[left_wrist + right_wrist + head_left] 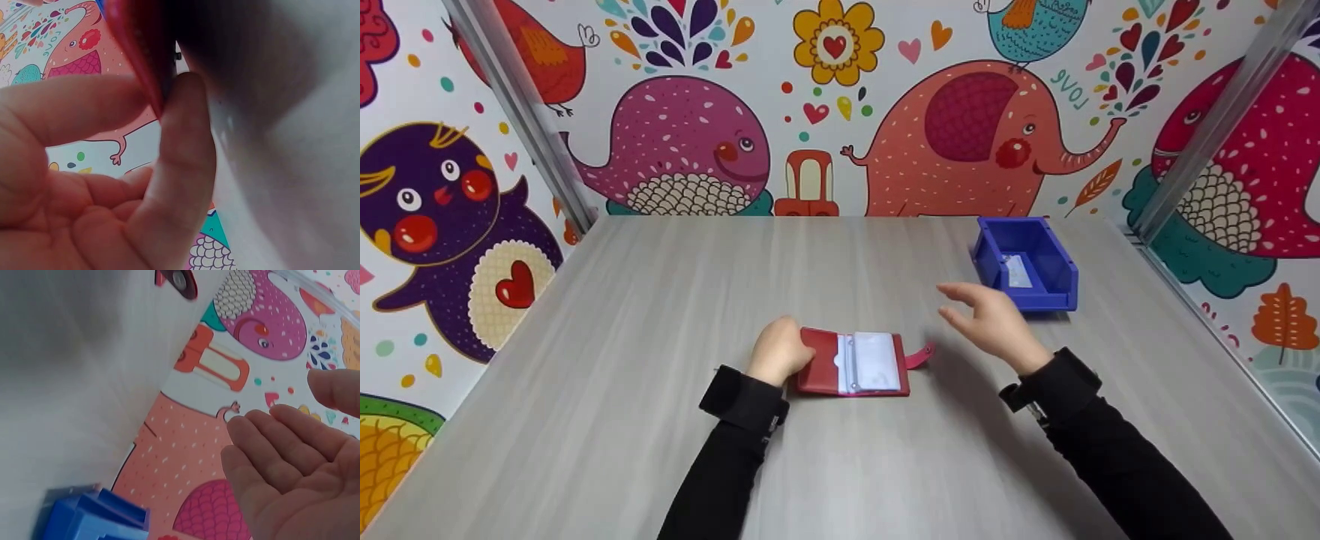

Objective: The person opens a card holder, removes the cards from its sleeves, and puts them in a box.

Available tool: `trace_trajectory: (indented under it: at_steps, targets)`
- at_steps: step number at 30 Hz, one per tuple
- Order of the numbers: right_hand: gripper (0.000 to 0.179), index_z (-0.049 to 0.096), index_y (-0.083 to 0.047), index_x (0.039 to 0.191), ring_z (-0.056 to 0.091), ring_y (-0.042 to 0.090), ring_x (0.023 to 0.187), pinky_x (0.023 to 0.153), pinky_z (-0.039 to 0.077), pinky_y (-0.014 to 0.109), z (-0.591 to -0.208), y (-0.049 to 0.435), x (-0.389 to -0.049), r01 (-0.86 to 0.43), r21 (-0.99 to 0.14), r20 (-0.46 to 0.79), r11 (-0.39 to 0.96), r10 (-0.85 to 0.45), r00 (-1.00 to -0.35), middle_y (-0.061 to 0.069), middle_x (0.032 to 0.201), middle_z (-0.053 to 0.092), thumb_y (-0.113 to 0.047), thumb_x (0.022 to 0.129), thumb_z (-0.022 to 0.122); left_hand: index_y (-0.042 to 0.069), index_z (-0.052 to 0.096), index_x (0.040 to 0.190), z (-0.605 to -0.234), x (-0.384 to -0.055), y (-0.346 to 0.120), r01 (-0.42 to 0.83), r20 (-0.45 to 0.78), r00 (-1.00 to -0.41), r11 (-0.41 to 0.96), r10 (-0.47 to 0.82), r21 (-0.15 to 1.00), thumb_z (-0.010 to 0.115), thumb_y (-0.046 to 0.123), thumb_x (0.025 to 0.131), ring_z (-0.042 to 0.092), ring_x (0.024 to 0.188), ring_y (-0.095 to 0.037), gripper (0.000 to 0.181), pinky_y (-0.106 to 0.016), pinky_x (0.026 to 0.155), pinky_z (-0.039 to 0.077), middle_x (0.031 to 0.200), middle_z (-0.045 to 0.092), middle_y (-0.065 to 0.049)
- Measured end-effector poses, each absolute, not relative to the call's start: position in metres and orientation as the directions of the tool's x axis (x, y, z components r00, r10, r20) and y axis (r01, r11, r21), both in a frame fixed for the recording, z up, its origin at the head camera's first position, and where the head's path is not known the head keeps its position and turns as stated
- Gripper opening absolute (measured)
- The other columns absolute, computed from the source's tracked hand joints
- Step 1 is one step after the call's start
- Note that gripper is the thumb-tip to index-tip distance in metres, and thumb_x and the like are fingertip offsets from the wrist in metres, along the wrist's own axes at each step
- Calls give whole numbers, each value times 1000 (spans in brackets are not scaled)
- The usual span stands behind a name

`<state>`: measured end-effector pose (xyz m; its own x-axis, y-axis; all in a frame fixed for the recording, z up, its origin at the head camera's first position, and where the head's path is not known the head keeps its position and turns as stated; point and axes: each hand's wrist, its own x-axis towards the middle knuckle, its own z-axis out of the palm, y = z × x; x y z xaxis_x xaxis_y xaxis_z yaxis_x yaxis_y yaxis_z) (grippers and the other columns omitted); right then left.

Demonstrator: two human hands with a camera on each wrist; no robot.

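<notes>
Lying spread on the surface point(622, 337) in front of the person, the red card holder point(818, 364) should be light and easy to shift, its covers probably bendable yet firm enough to hold their shape. Its pale inner sleeves point(877, 362) look thin and smooth, so they would likely flex or slip under a loose touch. The outer edge of a cover seems the soundest place to take hold; the narrow strap point(921, 355) sticking out at the right looks soft and a poorer choice. The left grip point(781, 352) pinches the holder's left edge between thumb and finger. The right grip point(990, 322) has nothing in it: fingers extended, thumb well apart from them, in the air right of the strap. Near it stands a blue bin point(1039, 301) with a white paper point(1018, 271) inside.
</notes>
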<state>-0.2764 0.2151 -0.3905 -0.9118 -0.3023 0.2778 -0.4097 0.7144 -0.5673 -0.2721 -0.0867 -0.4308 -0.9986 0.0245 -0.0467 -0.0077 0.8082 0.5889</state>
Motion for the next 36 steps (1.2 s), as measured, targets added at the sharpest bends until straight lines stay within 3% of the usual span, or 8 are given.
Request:
trace_trajectory:
  at_steps: [20, 30, 36]
  targets:
    - [40, 61, 5, 128, 58, 37, 118, 99, 45, 52, -418, 192, -271, -561, -464, 189, 685, -543, -818, 21, 126, 63, -9, 91, 70, -10, 63, 101, -431, -273, -86, -2, -38, -999, 821, 24, 571, 72, 7, 80, 62, 95, -34, 29, -43, 89, 50, 98, 66, -19]
    - [31, 67, 4, 117, 66, 32, 102, 89, 51, 48, -429, 182, -276, -684, -390, 246, 616, -646, -722, 18, 111, 69, -3, 87, 72, -11, 63, 100, -430, -272, -87, 7, -31, -999, 818, 30, 575, 73, 6, 80, 62, 95, -34, 28, -43, 89, 50, 97, 65, -20]
    - [31, 68, 2, 115, 66, 30, 98, 86, 52, 46, -433, 178, -277, -699, -381, 244, 606, -663, -708, 16, 108, 70, 0, 84, 73, -10, 63, 101, -431, -272, -86, -10, -49, -999, 817, 23, 577, 72, 6, 81, 62, 95, -33, 27, -42, 89, 50, 98, 65, -19]
